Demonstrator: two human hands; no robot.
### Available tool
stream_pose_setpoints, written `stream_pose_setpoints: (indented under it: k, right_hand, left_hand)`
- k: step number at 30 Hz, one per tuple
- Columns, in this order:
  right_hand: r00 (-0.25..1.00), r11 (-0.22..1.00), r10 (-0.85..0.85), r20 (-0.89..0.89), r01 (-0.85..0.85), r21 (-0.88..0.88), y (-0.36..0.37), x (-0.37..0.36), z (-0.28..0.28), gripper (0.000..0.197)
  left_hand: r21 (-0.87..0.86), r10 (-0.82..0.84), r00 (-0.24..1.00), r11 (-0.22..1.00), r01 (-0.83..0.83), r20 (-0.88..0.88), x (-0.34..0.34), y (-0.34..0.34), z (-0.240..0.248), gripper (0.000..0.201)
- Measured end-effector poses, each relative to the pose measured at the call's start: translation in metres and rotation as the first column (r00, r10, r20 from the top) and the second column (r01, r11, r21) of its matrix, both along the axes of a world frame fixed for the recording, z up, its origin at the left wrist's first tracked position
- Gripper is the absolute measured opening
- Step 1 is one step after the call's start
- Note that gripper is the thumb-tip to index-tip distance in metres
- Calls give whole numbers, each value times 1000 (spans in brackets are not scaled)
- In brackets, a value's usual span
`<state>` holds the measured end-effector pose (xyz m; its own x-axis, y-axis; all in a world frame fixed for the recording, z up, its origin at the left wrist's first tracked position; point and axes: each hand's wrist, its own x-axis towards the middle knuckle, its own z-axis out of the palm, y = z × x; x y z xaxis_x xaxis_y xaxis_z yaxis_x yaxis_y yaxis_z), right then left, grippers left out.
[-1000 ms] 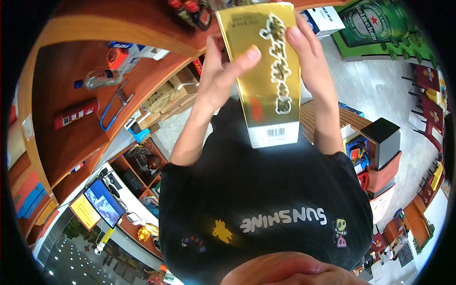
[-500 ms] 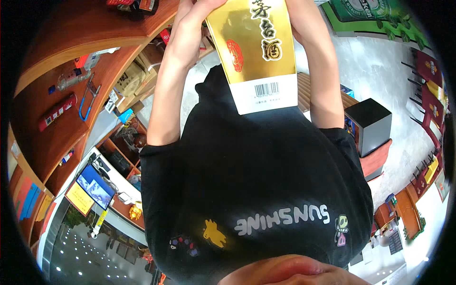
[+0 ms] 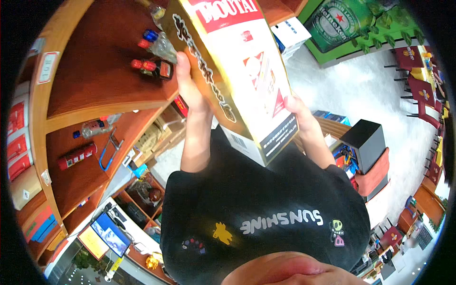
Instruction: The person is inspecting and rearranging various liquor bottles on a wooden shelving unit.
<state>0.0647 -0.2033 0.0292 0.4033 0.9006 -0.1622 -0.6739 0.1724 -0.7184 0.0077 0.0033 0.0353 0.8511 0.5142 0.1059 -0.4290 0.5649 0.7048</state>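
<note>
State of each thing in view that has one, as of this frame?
Gold-and-white box: tilted, held up in both hands; upper end cut off, so sealed or open unclear.
Left hand: on the box's gold side, partly hidden.
Right hand: holding the box's lower right edge.
Monitor: on, showing a picture.
Clear bottle: blue-capped, fill unclear.

Brown wooden shelving, bottles and oddments along its boards.
One board carries a blue-capped clear bottle and a red-capped dark one; the next, another clear bottle, a red cylinder and a blue-framed tool.
</note>
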Motion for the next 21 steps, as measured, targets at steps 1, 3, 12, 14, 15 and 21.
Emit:
stream_pose_setpoints:
  k: [1,3,12,14,15,21]
  right_hand:
    - [984,998,-61,166,59,17,6,1,5,86]
    - [935,991,-131,331,124,42,13,1,12,89]
    - [830,965,-148,538,239,-103,44,-6,-19,89]
    - [859,971,-127,496,209,-114,50,-4,-27,86]
    - [867,975,-107,487,188,-121,51,-2,-27,86]
    - [871,997,-52,489,20,70,63,41,-38,93]
  left_hand:
    - [67,11,1000,998,-9,-28,-4,3,1,65]
    - [370,37,993,929,8,-115,-19,6,-2,77]
    - [385,97,962,923,10,-257,-43,5,-42,82]
    - [325,122,949,945,-21,-291,-40,6,-37,69]
    - [321,140,943,946,-38,-301,-42,7,-40,69]
    - [269,233,933,950,-158,-276,-24,11,-51,67]
